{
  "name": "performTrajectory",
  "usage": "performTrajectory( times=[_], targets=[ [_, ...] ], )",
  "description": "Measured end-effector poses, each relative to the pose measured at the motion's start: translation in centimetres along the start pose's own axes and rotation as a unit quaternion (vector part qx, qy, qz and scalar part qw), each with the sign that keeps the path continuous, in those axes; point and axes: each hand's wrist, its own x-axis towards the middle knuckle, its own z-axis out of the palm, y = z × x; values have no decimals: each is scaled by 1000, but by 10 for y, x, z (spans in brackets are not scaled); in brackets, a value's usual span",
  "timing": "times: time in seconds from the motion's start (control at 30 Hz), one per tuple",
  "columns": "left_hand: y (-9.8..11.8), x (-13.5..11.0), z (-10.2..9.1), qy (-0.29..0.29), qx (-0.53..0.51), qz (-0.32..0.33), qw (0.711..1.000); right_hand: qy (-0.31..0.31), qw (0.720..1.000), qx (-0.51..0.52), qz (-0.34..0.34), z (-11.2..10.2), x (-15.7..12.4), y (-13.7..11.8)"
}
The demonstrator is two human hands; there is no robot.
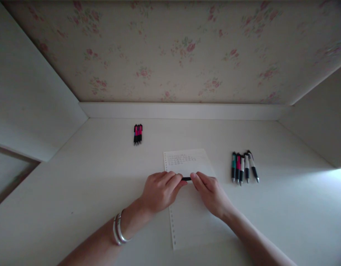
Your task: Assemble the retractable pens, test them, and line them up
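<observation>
Left hand [159,192] and right hand [210,194] pinch one black pen [186,179]; five pens [244,168] right, two pink pens [137,134] behind.

The wallpaper [176,51] across the top of the frame is cream with faded pink flowers. The desk [104,177] is plain white, and so is the sheet of paper [192,218] at centre, with faint grey writing. The pen [186,179] at centre is black. The two pens [137,133] left of centre are pink and black. The five pens [244,168] at right are teal, pink and white with black grips. The bangles [118,229] at lower left are silver
</observation>
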Motion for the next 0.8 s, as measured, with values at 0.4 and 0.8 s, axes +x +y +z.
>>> performTrajectory(
  times=[0.4,0.8],
  targets=[
    [-4,-2,-1,-65,-88,-3,994,-11,989,-71,-127,-2,-7,6],
    [-25,17,-32,-291,-347,-162,877,-54,952,-142,-267,-6,-6,0]
  ],
)
